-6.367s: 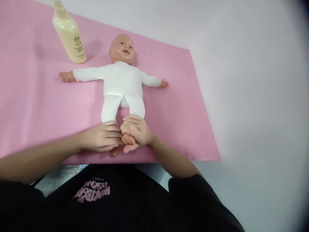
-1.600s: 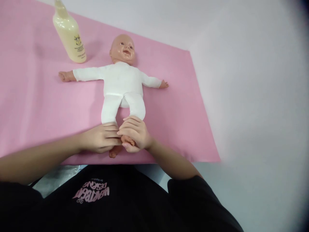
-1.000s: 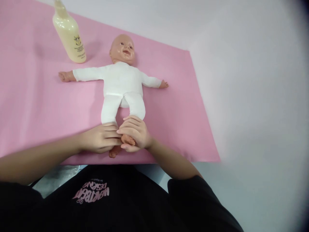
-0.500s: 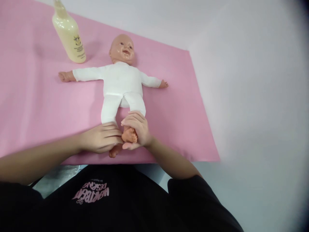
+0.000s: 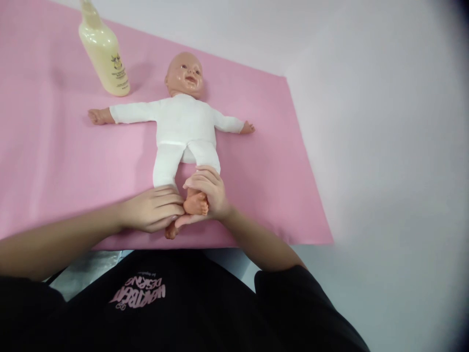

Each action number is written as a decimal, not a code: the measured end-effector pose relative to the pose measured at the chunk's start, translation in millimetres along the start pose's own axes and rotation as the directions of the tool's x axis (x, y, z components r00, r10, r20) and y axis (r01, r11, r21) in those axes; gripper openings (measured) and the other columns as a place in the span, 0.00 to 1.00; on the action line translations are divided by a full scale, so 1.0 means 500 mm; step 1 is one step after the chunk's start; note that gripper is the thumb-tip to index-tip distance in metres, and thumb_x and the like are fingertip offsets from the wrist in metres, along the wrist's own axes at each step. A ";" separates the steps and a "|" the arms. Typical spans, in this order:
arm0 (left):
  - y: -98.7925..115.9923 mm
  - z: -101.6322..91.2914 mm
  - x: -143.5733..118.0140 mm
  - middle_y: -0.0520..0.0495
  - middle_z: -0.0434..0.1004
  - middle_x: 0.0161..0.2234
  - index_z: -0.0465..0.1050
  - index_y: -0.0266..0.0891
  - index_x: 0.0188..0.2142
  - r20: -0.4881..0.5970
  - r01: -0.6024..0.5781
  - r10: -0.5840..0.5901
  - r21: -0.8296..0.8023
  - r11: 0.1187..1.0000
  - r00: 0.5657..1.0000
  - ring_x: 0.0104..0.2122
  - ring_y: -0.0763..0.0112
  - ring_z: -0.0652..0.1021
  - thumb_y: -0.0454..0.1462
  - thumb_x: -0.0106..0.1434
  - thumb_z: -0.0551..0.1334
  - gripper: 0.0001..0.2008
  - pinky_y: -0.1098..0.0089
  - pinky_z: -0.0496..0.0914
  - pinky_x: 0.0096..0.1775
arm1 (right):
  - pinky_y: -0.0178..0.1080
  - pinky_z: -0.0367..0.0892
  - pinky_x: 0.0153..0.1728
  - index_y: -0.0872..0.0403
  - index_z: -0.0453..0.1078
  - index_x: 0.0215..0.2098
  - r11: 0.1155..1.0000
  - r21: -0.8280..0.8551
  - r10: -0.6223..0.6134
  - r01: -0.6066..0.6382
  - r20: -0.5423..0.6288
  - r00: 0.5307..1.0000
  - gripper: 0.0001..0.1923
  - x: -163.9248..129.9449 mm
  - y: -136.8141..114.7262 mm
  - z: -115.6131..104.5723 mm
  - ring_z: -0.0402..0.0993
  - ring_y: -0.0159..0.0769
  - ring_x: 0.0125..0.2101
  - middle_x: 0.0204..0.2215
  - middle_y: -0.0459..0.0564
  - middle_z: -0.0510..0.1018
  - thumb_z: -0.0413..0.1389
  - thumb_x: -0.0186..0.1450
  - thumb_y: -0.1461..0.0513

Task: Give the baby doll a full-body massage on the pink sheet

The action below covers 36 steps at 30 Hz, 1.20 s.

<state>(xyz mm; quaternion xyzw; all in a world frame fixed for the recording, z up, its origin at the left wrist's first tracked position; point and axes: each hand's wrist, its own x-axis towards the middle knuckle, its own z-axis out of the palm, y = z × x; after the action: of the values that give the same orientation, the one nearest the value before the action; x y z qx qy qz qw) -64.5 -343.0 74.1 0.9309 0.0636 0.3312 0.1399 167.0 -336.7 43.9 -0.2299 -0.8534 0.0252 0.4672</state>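
A baby doll (image 5: 185, 124) in a white suit lies on its back on a pink mat (image 5: 54, 161), arms spread, head pointing away from me. My right hand (image 5: 209, 193) cups one bare doll foot (image 5: 196, 204), fingers over the ankle and thumb beneath. My left hand (image 5: 154, 210) rests flat over the doll's other lower leg; that foot's toes (image 5: 170, 231) stick out below my fingers.
A cream lotion bottle (image 5: 103, 51) stands on the mat to the upper left of the doll's head. The mat's right edge ends at a pale grey table surface (image 5: 384, 171). My black shirt fills the bottom of the view.
My right hand has shifted slightly up the doll's leg and opened around the foot, so the foot now shows more. My left hand stays in place.
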 end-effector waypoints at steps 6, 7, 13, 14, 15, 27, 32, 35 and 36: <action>0.001 -0.002 0.003 0.42 0.84 0.41 0.76 0.39 0.45 -0.023 0.000 -0.001 -0.015 1.000 1.000 0.44 0.61 0.82 0.33 0.75 0.57 0.08 0.59 0.81 0.50 | 0.56 0.74 0.52 0.53 0.73 0.50 0.996 -0.052 0.073 -0.072 0.024 0.997 0.38 0.006 0.000 0.000 0.80 0.43 0.34 0.33 0.49 0.81 0.61 0.61 0.32; 0.001 -0.002 0.004 0.42 0.84 0.41 0.76 0.39 0.45 -0.023 -0.001 0.001 -0.019 1.000 1.000 0.43 0.61 0.82 0.33 0.75 0.57 0.08 0.59 0.80 0.50 | 0.56 0.74 0.52 0.53 0.73 0.51 0.997 -0.045 0.066 -0.065 0.022 0.998 0.38 0.006 0.001 -0.001 0.80 0.44 0.35 0.34 0.49 0.81 0.59 0.62 0.32; 0.001 -0.005 0.005 0.43 0.84 0.40 0.74 0.41 0.44 0.004 0.008 -0.008 0.008 1.000 1.000 0.44 0.61 0.82 0.33 0.76 0.54 0.09 0.60 0.80 0.50 | 0.58 0.70 0.56 0.53 0.75 0.51 1.000 0.025 0.010 -0.013 0.112 0.994 0.35 -0.001 0.013 -0.009 0.78 0.46 0.41 0.38 0.52 0.81 0.52 0.68 0.33; 0.000 -0.004 0.005 0.44 0.84 0.40 0.74 0.41 0.43 0.001 0.005 -0.005 0.009 1.000 1.000 0.44 0.61 0.82 0.33 0.75 0.54 0.09 0.60 0.80 0.50 | 0.58 0.70 0.57 0.53 0.75 0.50 1.000 0.019 0.009 -0.012 0.129 0.992 0.35 -0.002 0.014 -0.010 0.78 0.46 0.41 0.38 0.52 0.82 0.52 0.68 0.33; 0.000 -0.004 0.006 0.44 0.84 0.39 0.73 0.41 0.43 -0.004 0.001 -0.001 0.012 1.000 1.000 0.43 0.61 0.82 0.33 0.75 0.54 0.09 0.60 0.80 0.50 | 0.58 0.70 0.58 0.53 0.75 0.50 1.000 0.012 0.008 -0.010 0.149 0.989 0.34 -0.002 0.014 -0.011 0.78 0.45 0.40 0.38 0.52 0.82 0.53 0.69 0.33; -0.004 -0.004 0.002 0.45 0.81 0.36 0.70 0.41 0.40 -0.052 0.008 -0.008 0.001 1.000 0.999 0.38 0.63 0.80 0.31 0.73 0.55 0.07 0.63 0.79 0.44 | 0.48 0.75 0.49 0.55 0.72 0.55 0.988 -0.016 -0.154 0.155 0.046 0.987 0.19 0.029 -0.011 -0.013 0.80 0.39 0.41 0.38 0.51 0.83 0.55 0.76 0.50; -0.003 -0.004 0.003 0.45 0.80 0.36 0.68 0.42 0.39 -0.087 0.020 -0.019 0.016 1.000 0.996 0.37 0.64 0.78 0.30 0.70 0.55 0.06 0.64 0.78 0.43 | 0.47 0.75 0.49 0.52 0.72 0.50 0.992 -0.043 -0.120 0.122 0.057 0.991 0.13 0.021 -0.014 -0.011 0.79 0.37 0.41 0.37 0.49 0.83 0.50 0.78 0.54; -0.003 -0.005 0.004 0.46 0.80 0.37 0.67 0.42 0.40 -0.076 0.027 -0.026 0.008 1.000 0.997 0.37 0.64 0.79 0.29 0.70 0.55 0.06 0.64 0.78 0.43 | 0.45 0.74 0.48 0.52 0.71 0.49 0.991 -0.017 -0.131 0.131 0.019 0.991 0.12 0.025 -0.018 -0.011 0.79 0.37 0.40 0.37 0.49 0.82 0.48 0.78 0.57; -0.003 -0.004 0.004 0.45 0.80 0.37 0.67 0.42 0.40 -0.079 0.029 -0.028 0.005 1.000 0.996 0.37 0.64 0.79 0.29 0.70 0.55 0.06 0.64 0.78 0.43 | 0.45 0.74 0.47 0.53 0.71 0.50 0.991 -0.001 -0.133 0.133 0.005 0.991 0.12 0.028 -0.020 -0.011 0.79 0.37 0.40 0.37 0.49 0.82 0.48 0.78 0.58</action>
<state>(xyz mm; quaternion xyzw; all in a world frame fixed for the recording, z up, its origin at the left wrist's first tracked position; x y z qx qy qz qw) -64.6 -340.9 76.4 0.9165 0.0835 0.3657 0.1390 161.4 -340.8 60.5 -0.1730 -0.8678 -0.0061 0.4657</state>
